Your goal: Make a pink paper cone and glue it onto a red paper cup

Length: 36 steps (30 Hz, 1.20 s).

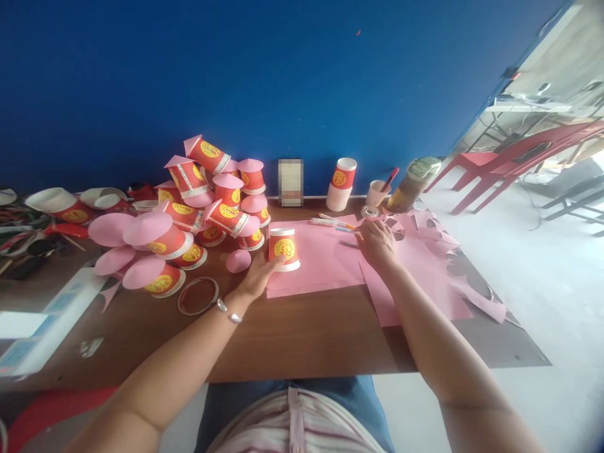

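Observation:
An upside-down red paper cup (284,250) with a yellow round emblem is in my left hand (257,277), thumb across its front. It is just over the left end of a pink paper sheet (321,264). My right hand (377,242) is at the right part of the paper, fingers curled downward; what they grip is hidden. Beside its fingertips lie a dark metal blade (348,244) and several pens (330,221). To the left is a pile of red cups with pink paper cone tops (148,228). A loose pink paper cone (238,260) lies by the left hand.
Behind the paper stand stacked cups (340,182), a cup holding a red pen (377,192), a tape roll (369,211) and a jar (413,182). Pink scraps (476,299) reach the table's right edge. A clear ring (198,296) lies left. A blue wall (283,75) bounds the back.

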Each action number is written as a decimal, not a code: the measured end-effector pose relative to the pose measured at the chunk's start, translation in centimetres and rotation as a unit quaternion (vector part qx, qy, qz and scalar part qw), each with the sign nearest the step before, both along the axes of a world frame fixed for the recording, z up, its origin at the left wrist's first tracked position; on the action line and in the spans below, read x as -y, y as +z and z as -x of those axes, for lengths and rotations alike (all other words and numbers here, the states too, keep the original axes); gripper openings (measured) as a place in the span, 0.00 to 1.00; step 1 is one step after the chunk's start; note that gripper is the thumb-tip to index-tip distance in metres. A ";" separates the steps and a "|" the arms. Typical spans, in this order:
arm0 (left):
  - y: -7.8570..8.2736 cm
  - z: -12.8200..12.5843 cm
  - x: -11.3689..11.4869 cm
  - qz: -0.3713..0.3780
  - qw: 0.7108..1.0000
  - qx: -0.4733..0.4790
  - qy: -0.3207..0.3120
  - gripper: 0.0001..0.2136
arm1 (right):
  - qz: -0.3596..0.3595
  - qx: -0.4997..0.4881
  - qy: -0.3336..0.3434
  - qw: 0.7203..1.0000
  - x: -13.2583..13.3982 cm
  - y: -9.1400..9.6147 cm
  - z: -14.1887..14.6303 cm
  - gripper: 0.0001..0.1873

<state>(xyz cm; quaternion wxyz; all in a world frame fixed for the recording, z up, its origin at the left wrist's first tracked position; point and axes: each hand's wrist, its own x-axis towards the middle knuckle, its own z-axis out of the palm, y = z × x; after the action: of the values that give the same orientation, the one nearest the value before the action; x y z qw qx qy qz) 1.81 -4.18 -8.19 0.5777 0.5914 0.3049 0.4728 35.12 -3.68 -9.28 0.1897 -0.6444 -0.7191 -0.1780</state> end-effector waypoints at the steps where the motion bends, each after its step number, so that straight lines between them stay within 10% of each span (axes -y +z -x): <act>1: 0.0 0.0 0.0 -0.005 1.000 -0.004 -0.003 0.21 | 0.009 -0.003 -0.014 1.000 0.0 0.0 -0.1 0.11; 15: 1.2 -0.4 0.5 0.001 0.999 -0.050 -0.012 0.26 | 0.203 0.016 -0.034 0.978 1.5 3.2 2.0 0.11; 36: 1.0 -0.4 0.5 -0.002 0.996 -0.078 -0.033 0.26 | 0.114 0.028 0.000 0.993 0.2 0.2 0.4 0.14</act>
<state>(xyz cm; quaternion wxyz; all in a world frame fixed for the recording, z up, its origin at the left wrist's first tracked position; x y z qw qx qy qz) 2.25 -4.65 -7.19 0.5662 0.6377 0.3280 0.4065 34.70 -3.92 -9.11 0.0945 -0.6564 -0.7399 -0.1130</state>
